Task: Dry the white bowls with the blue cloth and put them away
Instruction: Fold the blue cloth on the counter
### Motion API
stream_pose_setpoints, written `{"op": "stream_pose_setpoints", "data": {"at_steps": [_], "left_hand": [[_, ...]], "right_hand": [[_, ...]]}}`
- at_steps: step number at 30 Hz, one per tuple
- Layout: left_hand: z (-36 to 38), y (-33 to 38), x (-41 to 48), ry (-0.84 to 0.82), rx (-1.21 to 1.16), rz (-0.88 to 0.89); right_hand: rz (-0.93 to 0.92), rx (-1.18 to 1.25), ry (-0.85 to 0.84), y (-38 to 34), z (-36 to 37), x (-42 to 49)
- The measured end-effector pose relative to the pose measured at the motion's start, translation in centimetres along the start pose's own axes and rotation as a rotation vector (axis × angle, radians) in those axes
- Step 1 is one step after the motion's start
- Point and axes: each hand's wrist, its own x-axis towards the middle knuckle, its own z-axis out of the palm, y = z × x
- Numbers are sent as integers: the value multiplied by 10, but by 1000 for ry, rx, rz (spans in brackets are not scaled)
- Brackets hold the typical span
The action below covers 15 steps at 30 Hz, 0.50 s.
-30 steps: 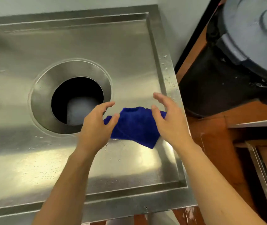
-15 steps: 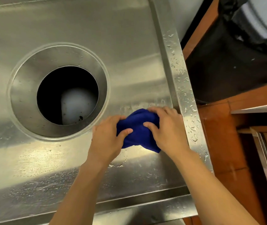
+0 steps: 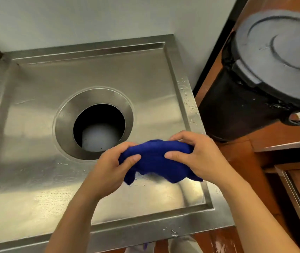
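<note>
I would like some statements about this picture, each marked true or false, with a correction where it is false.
1. Both hands hold the blue cloth. True: the left hand and the right hand each grip it.
2. The cloth lies flat on the steel counter. False: it is bunched and lifted between the hands.
3. A white bowl is being wiped. False: no bowl is visible.
4. The round hole in the counter lies left of the cloth. True.
5. The dark bin stands open. False: a grey lid covers it.
</note>
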Motion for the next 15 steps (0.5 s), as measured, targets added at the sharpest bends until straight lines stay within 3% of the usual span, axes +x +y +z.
{"op": "stream_pose_setpoints", "data": {"at_steps": [8, 15], "left_hand": [[-6, 26, -40, 108, -83, 80], [29, 14, -53, 227, -112, 8]], "right_hand": [[-18, 240, -42, -12, -16, -35], [21, 228, 48, 20, -5, -41]]}}
